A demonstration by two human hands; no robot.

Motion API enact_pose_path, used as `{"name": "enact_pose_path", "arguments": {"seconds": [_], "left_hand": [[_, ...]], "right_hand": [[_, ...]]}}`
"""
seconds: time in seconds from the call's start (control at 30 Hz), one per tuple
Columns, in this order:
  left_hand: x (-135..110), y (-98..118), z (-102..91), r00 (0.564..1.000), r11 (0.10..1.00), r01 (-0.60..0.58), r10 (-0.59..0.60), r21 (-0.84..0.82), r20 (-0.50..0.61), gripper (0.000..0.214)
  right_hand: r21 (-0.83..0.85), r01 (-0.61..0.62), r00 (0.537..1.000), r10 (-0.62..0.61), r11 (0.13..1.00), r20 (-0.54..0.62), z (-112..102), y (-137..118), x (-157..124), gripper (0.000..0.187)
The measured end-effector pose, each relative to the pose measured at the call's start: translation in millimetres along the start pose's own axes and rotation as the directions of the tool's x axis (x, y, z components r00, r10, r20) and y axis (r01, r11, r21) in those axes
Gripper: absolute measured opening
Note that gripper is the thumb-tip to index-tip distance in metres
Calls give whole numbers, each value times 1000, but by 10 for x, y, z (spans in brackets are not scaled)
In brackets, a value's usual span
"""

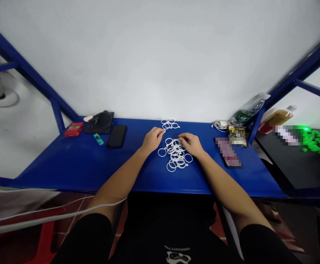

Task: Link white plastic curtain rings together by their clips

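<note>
A loose heap of thin white rings (171, 166), each with a small knob or eyelet like a curtain ring, lies on the blue table (74, 161). Farther back, near the wall, is a smaller group of the same white rings (171, 121). My left hand (152, 140) is left of the gap between the two groups, its fingertips pinched on a small white part of a ring by the back group. Curled fingers of my right hand (191, 144) rest at the heap's upper right edge, closed on a ring there; the fingertips are partly hidden.
To the left are a black phone (116, 136), a teal packet (98, 139), a black pouch (102, 121) and a red box (74, 129). On the right are a coiled white cable (220, 125), a snack packet (237, 135), a blurred-out phone (228, 152) and a plastic bottle (249, 110).
</note>
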State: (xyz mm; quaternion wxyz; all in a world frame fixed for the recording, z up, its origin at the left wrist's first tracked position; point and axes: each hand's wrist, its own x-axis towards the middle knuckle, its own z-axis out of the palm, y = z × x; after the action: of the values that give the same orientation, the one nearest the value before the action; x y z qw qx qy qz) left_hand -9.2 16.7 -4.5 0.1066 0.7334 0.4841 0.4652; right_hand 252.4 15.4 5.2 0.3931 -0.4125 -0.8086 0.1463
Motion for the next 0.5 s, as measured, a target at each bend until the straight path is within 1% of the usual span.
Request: {"name": "enact_pose_path", "arguments": {"seconds": [0.07, 0.13, 0.2, 0.27, 0.3, 0.37, 0.43, 0.5], "left_hand": [[-5, 83, 28, 999, 993, 31, -35, -109, -31, 9], [-25, 183, 63, 998, 976, 51, -58, -211, -27, 4], [-62, 295, 94, 1000, 967, 24, -21, -253, 12, 4], [-104, 397, 108, 998, 962, -33, 44, -271, 35, 2], [-122, 437, 108, 997, 957, -56, 71, -283, 43, 2], [-145, 486, 93, 992, 946, -90, 112, -313, 53, 11], [-152, 500, 69, 986, 939, -126, 154, -320, 66, 20], [-148, 496, 47, 978, 941, -164, 195, -295, 79, 20]], "right_hand": [[-6, 16, 1000, -16, 1000, -9, -14, -56, -3, 22], [-19, 68, 998, -68, 998, -2, -29, -145, -10, 31], [-38, 140, 990, -139, 989, 33, -37, -240, -19, 40], [-57, 186, 980, -182, 981, 77, -36, -307, -27, 37], [-62, 191, 979, -185, 980, 91, -34, -322, -29, 32], [-57, 168, 983, -162, 984, 92, -29, -315, -30, 25], [-30, 131, 988, -128, 991, 87, -23, -277, -29, 27], [7, 109, 990, -109, 994, 92, -19, -237, -27, 31]]}}
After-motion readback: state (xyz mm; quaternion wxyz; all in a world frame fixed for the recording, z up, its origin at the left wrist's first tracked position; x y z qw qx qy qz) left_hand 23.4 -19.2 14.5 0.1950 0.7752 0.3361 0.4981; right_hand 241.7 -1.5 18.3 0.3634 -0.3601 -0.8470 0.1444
